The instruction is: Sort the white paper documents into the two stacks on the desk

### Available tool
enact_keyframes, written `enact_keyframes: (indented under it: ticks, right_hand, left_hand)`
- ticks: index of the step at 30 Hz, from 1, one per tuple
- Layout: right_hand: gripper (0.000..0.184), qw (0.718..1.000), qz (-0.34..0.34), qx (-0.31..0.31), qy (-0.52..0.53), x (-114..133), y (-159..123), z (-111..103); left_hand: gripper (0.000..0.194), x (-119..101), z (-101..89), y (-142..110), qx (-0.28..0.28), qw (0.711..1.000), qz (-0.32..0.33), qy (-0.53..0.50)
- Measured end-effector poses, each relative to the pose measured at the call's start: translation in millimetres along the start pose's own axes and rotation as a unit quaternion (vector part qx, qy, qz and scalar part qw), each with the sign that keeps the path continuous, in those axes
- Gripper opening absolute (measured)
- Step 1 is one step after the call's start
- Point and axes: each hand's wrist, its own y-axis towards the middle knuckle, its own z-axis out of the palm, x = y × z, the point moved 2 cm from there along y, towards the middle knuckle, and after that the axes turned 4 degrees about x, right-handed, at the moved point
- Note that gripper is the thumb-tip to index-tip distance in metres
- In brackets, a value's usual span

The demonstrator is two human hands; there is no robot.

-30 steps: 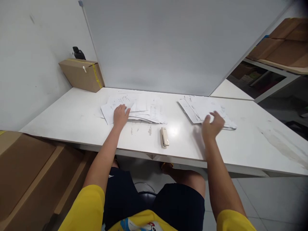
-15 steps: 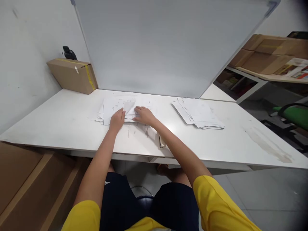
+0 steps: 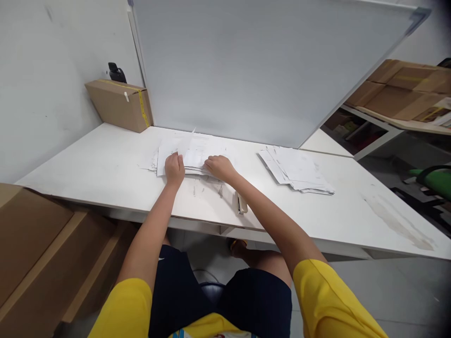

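A loose pile of printed paper sheets (image 3: 195, 155) lies on the white table. My left hand (image 3: 174, 169) is closed on the left part of the pile, thumb on top, and a sheet stands partly lifted beside it. At the pile's right front edge, my right hand (image 3: 220, 167) has its fingers bent together on the papers; how many sheets it pinches is hidden. Just below my right forearm, a cream stapler (image 3: 242, 203) rests on the table, partly covered by the arm. Farther right sits a second stack of papers (image 3: 298, 169), touched by neither hand.
A cardboard box (image 3: 118, 105) with yellow tape stands at the table's back left, a black object (image 3: 116, 72) behind it. A whiteboard (image 3: 253, 70) rises along the back edge. Open cartons (image 3: 45, 244) sit at the lower left. Shelves with boxes (image 3: 405, 89) are on the right.
My right hand has come from the right stack to the left pile. My left hand has stayed at the left pile and a sheet there is now raised. The view has shifted slightly.
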Motion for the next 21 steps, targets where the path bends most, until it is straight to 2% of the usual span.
enact_keyframes:
  ticks: [4, 8, 11, 15, 17, 19, 21]
  right_hand:
    - [0.034, 0.996, 0.063, -0.038, 0.044, 0, 2, 0]
    - [0.029, 0.967, 0.078, -0.159, 0.183, -7, -2, -9]
    - [0.025, 0.921, 0.06, -0.241, 0.299, -8, -13, -17]
    - [0.026, 0.877, 0.059, -0.262, 0.398, 2, -30, -19]
    - [0.028, 0.847, 0.093, -0.27, 0.449, 6, -34, -16]
    - [0.032, 0.798, 0.155, -0.28, 0.511, 3, -32, -10]
    - [0.035, 0.761, 0.184, -0.268, 0.561, -4, -25, -1]
  left_hand:
    - [0.074, 0, -1.0, -1, 0.002, 1.0, 0.002, -0.014]
    - [0.062, -10, -1.0, -2, 0.077, 0.992, 0.091, -0.032]
    - [0.05, -18, 0.2, -4, 0.135, 0.976, 0.17, -0.028]
    - [0.044, -20, 3.7, -6, 0.163, 0.965, 0.204, -0.011]
    - [0.043, -19, 5.0, -6, 0.166, 0.965, 0.205, -0.004]
    - [0.048, -19, 5.6, -7, 0.169, 0.961, 0.22, 0.001]
    - [0.051, -22, 6.0, -9, 0.176, 0.952, 0.249, 0.002]
